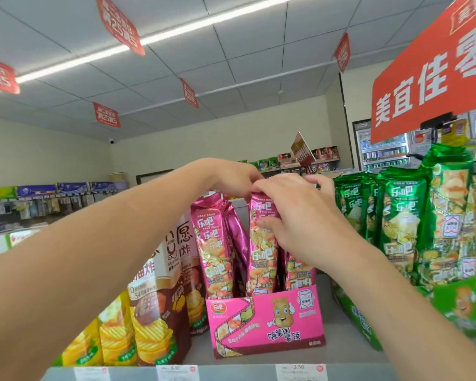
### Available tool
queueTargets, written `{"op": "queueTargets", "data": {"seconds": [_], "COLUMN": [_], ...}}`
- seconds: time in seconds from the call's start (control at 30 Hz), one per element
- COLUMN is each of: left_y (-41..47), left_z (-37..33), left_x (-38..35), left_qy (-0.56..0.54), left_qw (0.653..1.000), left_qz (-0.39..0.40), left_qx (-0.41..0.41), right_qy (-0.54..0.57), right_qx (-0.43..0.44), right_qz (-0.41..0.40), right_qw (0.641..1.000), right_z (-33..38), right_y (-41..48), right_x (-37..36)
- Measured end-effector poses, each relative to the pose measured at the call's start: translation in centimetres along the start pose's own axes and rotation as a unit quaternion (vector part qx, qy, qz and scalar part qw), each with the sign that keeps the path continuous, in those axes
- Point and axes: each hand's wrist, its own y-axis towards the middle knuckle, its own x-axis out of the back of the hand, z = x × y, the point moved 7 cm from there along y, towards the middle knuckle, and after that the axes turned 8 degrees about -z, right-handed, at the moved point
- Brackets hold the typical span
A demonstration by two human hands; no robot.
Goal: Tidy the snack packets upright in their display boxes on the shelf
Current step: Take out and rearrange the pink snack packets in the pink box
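Note:
A pink display box (pixel 264 323) stands on the shelf and holds several tall pink snack packets. The leftmost pink packet (pixel 216 243) stands upright, apart from the others. My right hand (pixel 300 215) grips the top of the middle pink packet (pixel 261 259), thumb on its front and fingers over its top edge. My left hand (pixel 231 174) reaches in from the left and its fingertips meet the same packet's top, behind my right hand; its fingers are mostly hidden. More pink packets (pixel 297 273) stand behind my right wrist.
A green display box (pixel 462 306) with several green packets (pixel 399 221) stands to the right. Brown and yellow chip bags (pixel 160 303) stand to the left of the pink box. Price tags (pixel 300 371) line the shelf's front edge. A red sign (pixel 429 78) hangs overhead at right.

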Motion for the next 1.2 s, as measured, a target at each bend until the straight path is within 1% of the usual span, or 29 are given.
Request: {"op": "queueTargets", "data": {"seconds": [0.07,0.13,0.2,0.27,0.33,0.37,0.43,0.5,0.53,0.57,0.6,0.63,0.7,0.73,0.8,0.93,0.97,1.03,1.1,1.2], "left_y": [-0.5,-0.8,-1.3,-1.8,-2.6,-3.1,-4.7,-7.4,-9.1,-10.7,-12.2,-13.1,-14.0,-14.2,-14.7,-15.5,-15.7,-16.6,-18.0,-20.9], "left_z": [0.3,0.9,1.0,0.6,0.4,0.5,1.0,1.8,2.0,1.9,1.6,1.3,1.4,1.7,2.0,1.6,1.6,1.9,2.1,1.8], "left_x": [-0.5,-0.9,-0.8,-0.3,0.4,1.1,3.2,5.0,5.3,5.0,4.2,2.9,0.3,-0.4,-0.4,0.4,0.8,2.2,4.0,5.4], "left_qy": [-0.004,-0.003,-0.023,-0.034,-0.055,-0.072,-0.109,-0.134,-0.12,-0.075,-0.018,0.035,0.093,0.094,0.073,0.031,0.015,-0.023,-0.071,-0.122], "left_qw": [1.0,0.999,0.998,0.998,0.998,0.997,0.983,0.949,0.931,0.918,0.912,0.912,0.926,0.93,0.926,0.91,0.902,0.869,0.821,0.748], "left_qz": [0.011,0.033,0.049,0.034,-0.003,-0.033,-0.145,-0.284,-0.344,-0.389,-0.411,-0.409,-0.366,-0.356,-0.369,-0.411,-0.43,-0.494,-0.566,-0.65], "left_qx": [0.004,0.027,0.038,0.033,0.029,0.026,0.026,0.027,0.02,0.01,0.0,-0.008,0.001,0.01,0.009,-0.03,-0.029,-0.023,-0.033,-0.061], "right_qy": [-0.019,-0.041,-0.07,-0.083,-0.072,-0.062,-0.033,0.005,0.022,0.038,0.052,0.061,0.074,0.08,0.083,0.087,0.09,0.112,0.148,0.179], "right_qx": [0.014,0.021,0.031,0.03,0.022,0.022,0.03,0.04,0.048,0.055,0.06,0.061,0.047,0.034,0.008,-0.037,-0.05,-0.085,-0.122,-0.154], "right_qz": [0.008,0.026,0.034,0.017,-0.013,-0.031,-0.074,-0.129,-0.155,-0.173,-0.176,-0.166,-0.125,-0.104,-0.077,-0.049,-0.042,-0.033,-0.026,-0.04], "right_qw": [1.0,0.999,0.996,0.996,0.997,0.997,0.996,0.991,0.986,0.983,0.981,0.982,0.988,0.991,0.994,0.994,0.994,0.989,0.981,0.971], "right_z": [0.3,0.4,0.7,1.2,1.7,2.0,2.9,3.9,4.5,5.1,5.7,6.2,7.0,7.2,7.5,7.9,8.0,7.9,7.6,7.4], "right_y": [-0.3,-0.5,-0.6,-0.7,-1.1,-1.4,-2.2,-3.3,-4.0,-4.7,-5.3,-5.8,-6.7,-7.2,-8.1,-9.2,-9.4,-9.7,-10.0,-10.2], "right_x": [-0.4,-0.8,-0.8,-0.4,0.2,0.4,0.9,1.4,1.5,1.5,1.2,0.7,-0.7,-1.3,-2.3,-3.2,-3.4,-3.7,-3.7,-3.1]}}
